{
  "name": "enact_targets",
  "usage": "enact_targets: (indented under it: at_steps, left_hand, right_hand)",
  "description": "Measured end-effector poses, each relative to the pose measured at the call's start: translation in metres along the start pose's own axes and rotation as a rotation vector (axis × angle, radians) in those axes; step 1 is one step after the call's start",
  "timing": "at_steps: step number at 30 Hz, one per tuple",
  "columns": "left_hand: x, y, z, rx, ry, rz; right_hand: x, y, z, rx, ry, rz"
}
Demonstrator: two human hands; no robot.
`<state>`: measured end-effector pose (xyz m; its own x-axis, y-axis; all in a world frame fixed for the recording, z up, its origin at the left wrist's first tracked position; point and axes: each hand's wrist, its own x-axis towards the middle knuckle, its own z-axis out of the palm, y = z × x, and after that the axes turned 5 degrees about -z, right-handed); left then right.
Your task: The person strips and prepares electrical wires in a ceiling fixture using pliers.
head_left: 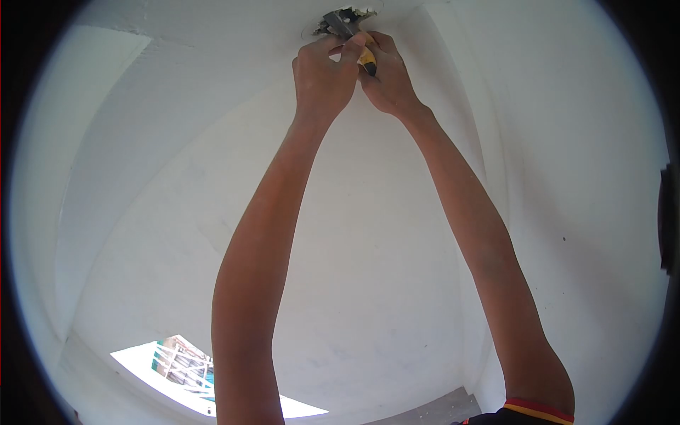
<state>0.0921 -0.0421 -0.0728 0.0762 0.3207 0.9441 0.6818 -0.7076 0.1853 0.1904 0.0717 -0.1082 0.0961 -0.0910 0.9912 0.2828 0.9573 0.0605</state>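
Both my arms reach up to a ragged hole (347, 15) in the white ceiling, at the top of the view. My right hand (391, 74) is wrapped round a tool with a yellow and black handle (368, 61). The tool's flat grey end (338, 25) lies across the hole's edge. Just left of it is my left hand (326, 74), its fingers bent and pressed together beside the tool at the hole. What its fingertips hold, if anything, is too small to tell.
White walls and a ceiling surround the arms. At the lower left is a bright window opening (134, 360) with a lattice outside. A dark object (667, 219) stands at the right edge. Grey flooring or a ledge (443, 409) shows at the bottom.
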Motion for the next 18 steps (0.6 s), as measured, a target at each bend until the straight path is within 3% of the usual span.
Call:
enact_targets:
  at_steps: [6,8,12,18]
  left_hand:
    - [0.004,-0.002,-0.012,0.044,0.003,0.057]
    - [0.004,-0.001,-0.015,0.054,-0.007,0.109]
    - [0.008,-0.009,-0.023,-0.025,-0.019,0.138]
    - [0.019,-0.007,-0.033,-0.049,-0.012,0.156]
  right_hand:
    - [0.008,-0.005,0.0,-0.124,-0.012,-0.084]
    - [0.003,-0.03,-0.011,-0.249,-0.13,0.119]
    - [-0.004,-0.044,-0.002,-0.244,-0.135,0.191]
    - [0.02,-0.024,0.013,-0.009,-0.003,-0.021]
